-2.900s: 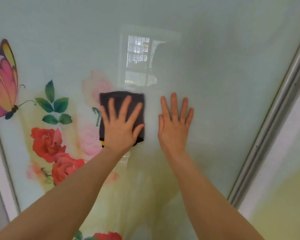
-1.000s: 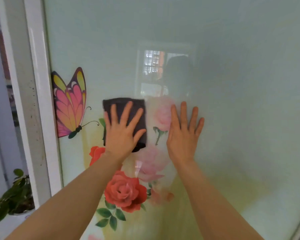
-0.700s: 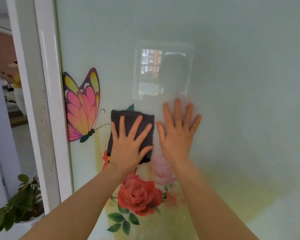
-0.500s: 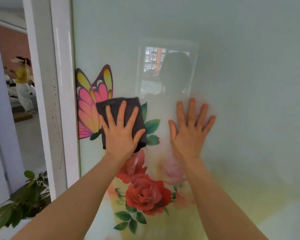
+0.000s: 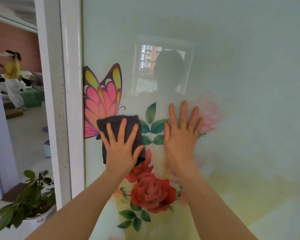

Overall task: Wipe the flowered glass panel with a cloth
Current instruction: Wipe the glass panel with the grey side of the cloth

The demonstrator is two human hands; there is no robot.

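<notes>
We are mid-wipe: our left hand (image 5: 122, 151) presses the dark cloth (image 5: 119, 126) flat with spread fingers over the butterfly's lower wing on the flowered glass panel (image 5: 249, 84), our right hand (image 5: 180, 141) braces open-palmed beside it, and next we judge a sweep along the white frame (image 5: 71, 101).

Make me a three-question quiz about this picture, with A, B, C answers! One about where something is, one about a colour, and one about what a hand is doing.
1. Where is the cloth?
A. Over the butterfly's lower right edge
B. On the floor
C. In the plant pot

2. What colour is the cloth?
A. White
B. Dark grey
C. Yellow

3. What is the right hand doing?
A. Pinching the cloth
B. Making a fist
C. Lying flat on the glass panel

Answers:
1 A: the cloth covers part of the butterfly beside the white frame.
2 B: it looks dark grey under the left hand.
3 C: its fingers are spread straight on bare glass.
</notes>
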